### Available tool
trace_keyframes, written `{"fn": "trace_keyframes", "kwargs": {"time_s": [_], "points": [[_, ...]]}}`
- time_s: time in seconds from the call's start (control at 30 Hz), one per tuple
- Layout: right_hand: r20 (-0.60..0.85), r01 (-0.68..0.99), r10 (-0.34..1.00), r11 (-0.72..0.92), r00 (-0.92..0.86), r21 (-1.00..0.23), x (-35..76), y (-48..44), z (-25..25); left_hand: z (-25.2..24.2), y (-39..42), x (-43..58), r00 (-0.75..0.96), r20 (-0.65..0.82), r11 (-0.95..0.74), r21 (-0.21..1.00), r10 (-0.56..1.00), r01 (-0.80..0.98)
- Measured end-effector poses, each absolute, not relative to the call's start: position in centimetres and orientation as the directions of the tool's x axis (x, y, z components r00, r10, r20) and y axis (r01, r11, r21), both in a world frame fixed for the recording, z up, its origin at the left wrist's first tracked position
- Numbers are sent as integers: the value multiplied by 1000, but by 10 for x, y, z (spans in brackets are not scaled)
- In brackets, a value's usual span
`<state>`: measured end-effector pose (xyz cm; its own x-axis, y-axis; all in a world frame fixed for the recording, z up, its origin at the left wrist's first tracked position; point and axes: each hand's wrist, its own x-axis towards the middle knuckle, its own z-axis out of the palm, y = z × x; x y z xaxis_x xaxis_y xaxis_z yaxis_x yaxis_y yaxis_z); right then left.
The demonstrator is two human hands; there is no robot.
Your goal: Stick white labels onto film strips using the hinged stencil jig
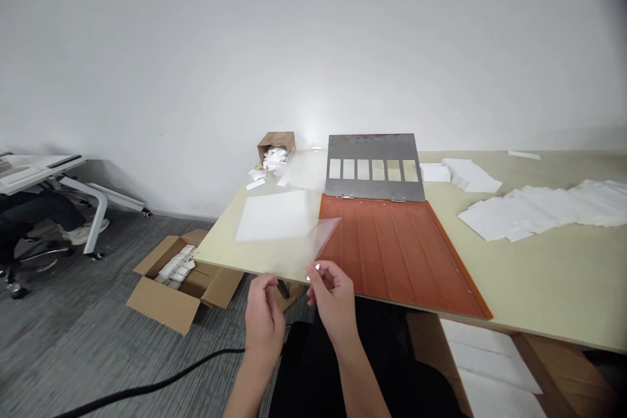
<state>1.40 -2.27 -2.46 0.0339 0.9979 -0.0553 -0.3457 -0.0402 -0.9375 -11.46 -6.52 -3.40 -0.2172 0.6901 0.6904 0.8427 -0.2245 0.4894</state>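
My right hand point(334, 300) is closed in a pinch at the table's front edge. A small white piece point(317, 267) with a bright glint shows at its fingertips; its exact kind is too small to tell. Just left of it, my left hand point(264, 315) has its fingers curled in, and whatever it may hold is hidden. Beyond both hands, a clear plastic sheet point(327, 232) overlaps the left edge of the reddish-brown ribbed board point(396, 251). Hinged to that board is a grey metal plate point(372, 142), raised, with a row of several rectangular windows.
White sheets point(273, 215) lie left of the board. A small carton point(275, 139) of white pieces stands behind them. Paper stacks point(473, 176) and fanned white sheets point(543, 209) lie right. Open cardboard boxes point(164, 304) sit on the floor, near a black cable point(161, 382).
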Motion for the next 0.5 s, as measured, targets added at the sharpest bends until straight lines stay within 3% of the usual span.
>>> {"fn": "trace_keyframes", "kwargs": {"time_s": [0.13, 0.23, 0.37, 0.5], "points": [[-20, -308, 1000, -19, 0, -951, 20, -27, -21, -21, -62, -111, -43, 779, -311, 300, 626, 902], [6, -292, 999, -6, -39, -956, 24, -30, -20, -16, -60, -104, 97, 728, -431, 287, 678, 855], [55, -212, 996, 39, -74, -976, 28, -32, -20, -15, -57, -95, 80, 678, -465, 409, 731, 786], [214, -143, 976, 206, -43, -968, 30, -33, -16, -15, -55, -86, -84, 564, -419, 698, 822, 581]]}}
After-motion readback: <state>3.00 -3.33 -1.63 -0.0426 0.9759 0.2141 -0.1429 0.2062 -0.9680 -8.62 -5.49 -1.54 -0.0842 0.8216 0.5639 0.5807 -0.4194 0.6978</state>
